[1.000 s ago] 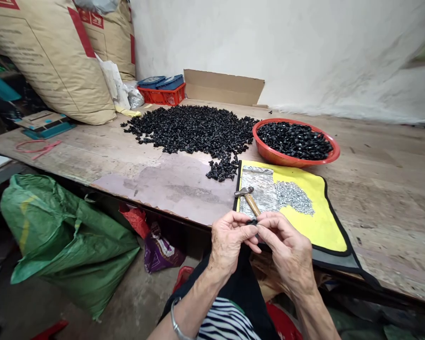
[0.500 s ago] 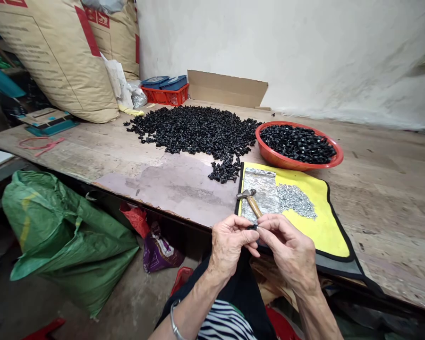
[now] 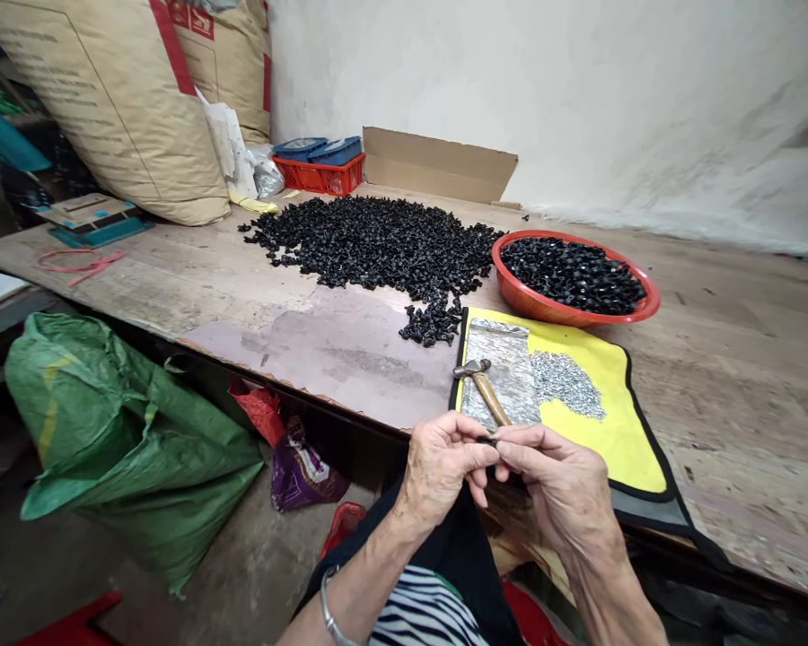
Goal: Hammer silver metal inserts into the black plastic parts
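My left hand [image 3: 441,467] pinches a small black part [image 3: 488,440] between thumb and fingers. From the other side my right hand [image 3: 558,471] grips the same part, so most of it is hidden. Just beyond my fingertips lies a hammer [image 3: 488,395] with a wooden handle, resting on a worn metal plate [image 3: 512,359]. Beside the plate, a heap of tiny silvery pieces [image 3: 566,381] is spread on a yellow cloth mat [image 3: 629,440] with black edging. A large pile of small black parts [image 3: 383,242] covers the table further back.
A red bowl [image 3: 650,309] full of black parts stands behind the mat. At the back are a red basket [image 3: 323,175] with blue boxes and a cardboard strip [image 3: 437,166]. Large paper sacks [image 3: 108,108] stand left; a green sack [image 3: 127,449] sits below the table edge.
My hands stay together on the small black part, with the right thumb and fingers now closer over it. The view has shifted slightly.
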Tool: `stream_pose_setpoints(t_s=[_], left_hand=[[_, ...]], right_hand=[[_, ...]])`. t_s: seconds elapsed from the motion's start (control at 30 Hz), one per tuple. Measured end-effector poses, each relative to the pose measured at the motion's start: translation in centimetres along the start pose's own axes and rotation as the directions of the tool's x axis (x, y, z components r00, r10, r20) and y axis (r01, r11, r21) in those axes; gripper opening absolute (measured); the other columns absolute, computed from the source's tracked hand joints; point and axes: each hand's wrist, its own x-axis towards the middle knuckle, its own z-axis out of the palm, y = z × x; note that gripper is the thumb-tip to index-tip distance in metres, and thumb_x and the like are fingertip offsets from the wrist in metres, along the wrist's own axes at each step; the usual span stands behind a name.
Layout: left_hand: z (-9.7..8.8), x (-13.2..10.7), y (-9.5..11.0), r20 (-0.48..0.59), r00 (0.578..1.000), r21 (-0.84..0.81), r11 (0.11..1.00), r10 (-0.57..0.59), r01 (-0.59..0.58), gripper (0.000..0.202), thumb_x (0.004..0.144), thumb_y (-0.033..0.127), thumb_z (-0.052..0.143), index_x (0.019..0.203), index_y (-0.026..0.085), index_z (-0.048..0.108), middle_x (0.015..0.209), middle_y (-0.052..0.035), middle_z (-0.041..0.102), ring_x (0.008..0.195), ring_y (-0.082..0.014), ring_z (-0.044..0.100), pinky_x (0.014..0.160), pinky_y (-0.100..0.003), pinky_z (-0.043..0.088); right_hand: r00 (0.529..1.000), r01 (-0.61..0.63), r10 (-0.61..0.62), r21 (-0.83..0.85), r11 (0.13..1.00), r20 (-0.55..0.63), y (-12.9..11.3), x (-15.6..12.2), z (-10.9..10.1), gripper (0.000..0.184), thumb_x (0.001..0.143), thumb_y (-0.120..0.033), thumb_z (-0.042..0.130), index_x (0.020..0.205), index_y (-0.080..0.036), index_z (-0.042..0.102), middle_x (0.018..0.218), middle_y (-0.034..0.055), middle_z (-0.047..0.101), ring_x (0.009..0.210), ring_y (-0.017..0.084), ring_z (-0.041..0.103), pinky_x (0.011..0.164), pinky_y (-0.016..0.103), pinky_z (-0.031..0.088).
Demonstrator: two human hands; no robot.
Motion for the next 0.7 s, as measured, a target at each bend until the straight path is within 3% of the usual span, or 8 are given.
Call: stream_pose_setpoints(t_s=[0.2,0.4,0.57,0.7], left_hand=[[0.2,-0.2,-0.7,-0.061,0.998,-0.014,0.999,0.028,-0.029,0.015,0.064,0.021,0.068,0.072,0.011,0.061,0.045,0.0021,0.056,0.032,-0.0071,0.046,0.029,-0.018,0.041],[0.6,-0.1,-1.2,-0.101,0.993,-0.032,0.998,0.054,-0.058,0.014,0.067,0.023,0.068,0.068,0.011,0.061,0.043,0.0020,0.056,0.033,-0.0059,0.045,0.029,-0.014,0.037],[0.8,0.3,-0.5,-0.042,0.995,0.001,0.996,0.090,-0.090,0.012,0.064,0.020,0.071,0.069,0.011,0.065,0.052,0.0005,0.060,0.042,-0.0072,0.054,0.038,-0.016,0.044],[0.4,0.6,-0.6,-0.108,0.993,-0.036,0.998,0.047,-0.051,0.010,0.064,0.020,0.069,0.068,0.011,0.066,0.046,0.0015,0.058,0.039,-0.0076,0.052,0.037,-0.017,0.044]], right_hand=[[0.997,0.034,-0.029,0.073,0.997,-0.068,0.5,-0.3,0.7,0.014,0.053,-0.019,0.078,0.061,-0.014,0.067,0.051,-0.0003,0.060,0.044,0.010,0.053,0.049,0.022,0.044],[0.999,-0.016,0.024,0.195,0.981,-0.035,1.0,-0.4,1.2,0.015,0.054,-0.021,0.076,0.062,-0.014,0.065,0.045,0.0011,0.058,0.040,0.014,0.054,0.039,0.025,0.043],[0.995,0.019,0.005,0.237,0.971,-0.098,0.2,-0.4,1.5,0.015,0.052,-0.019,0.077,0.060,-0.014,0.065,0.046,0.0013,0.059,0.038,0.013,0.053,0.038,0.025,0.045],[0.992,0.033,-0.002,0.238,0.971,-0.128,0.4,-0.4,2.1,0.014,0.056,-0.020,0.076,0.063,-0.015,0.064,0.047,-0.0001,0.059,0.040,0.013,0.054,0.040,0.025,0.045]])
